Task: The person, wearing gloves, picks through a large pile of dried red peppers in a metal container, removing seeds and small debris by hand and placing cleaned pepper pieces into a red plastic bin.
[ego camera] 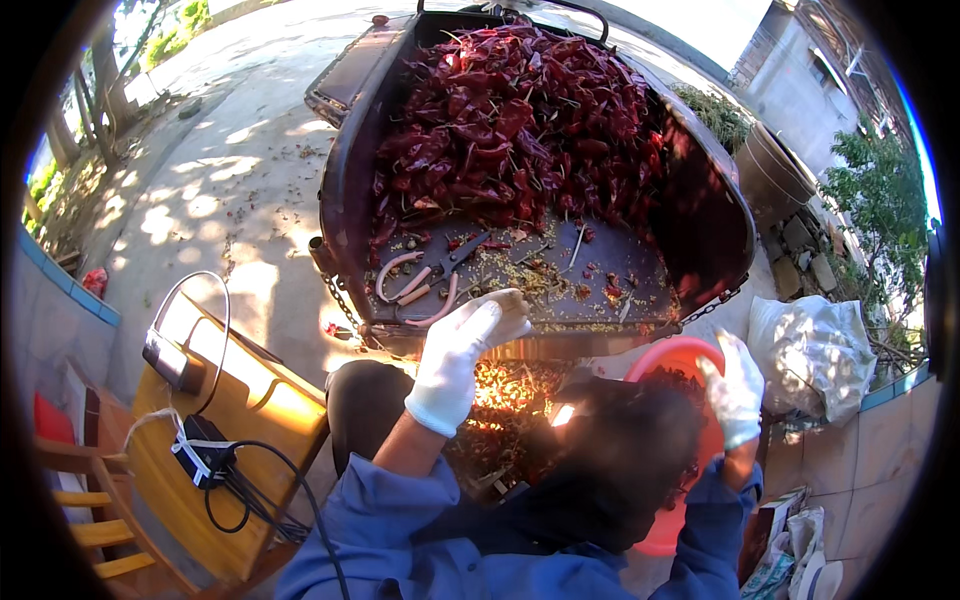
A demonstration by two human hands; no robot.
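Note:
My left hand, in a white glove, is raised over the near edge of a dark metal cart bed. Its fingers stretch to the right, and nothing shows in them. Just beyond lie scissors with pink handles and dark blades, on the bed floor among scattered seeds and stems. A large heap of dried red chili peppers fills the far part of the bed. My right hand, also gloved, is at the right rim of a pink plastic basin, thumb and fingers apart. Dark red pieces lie in the basin.
A wooden chair or bench at left carries a black power adapter with cables. One black cable runs over my sleeve. At right are a white woven sack and a large barrel. Pepper debris lies below the cart's edge.

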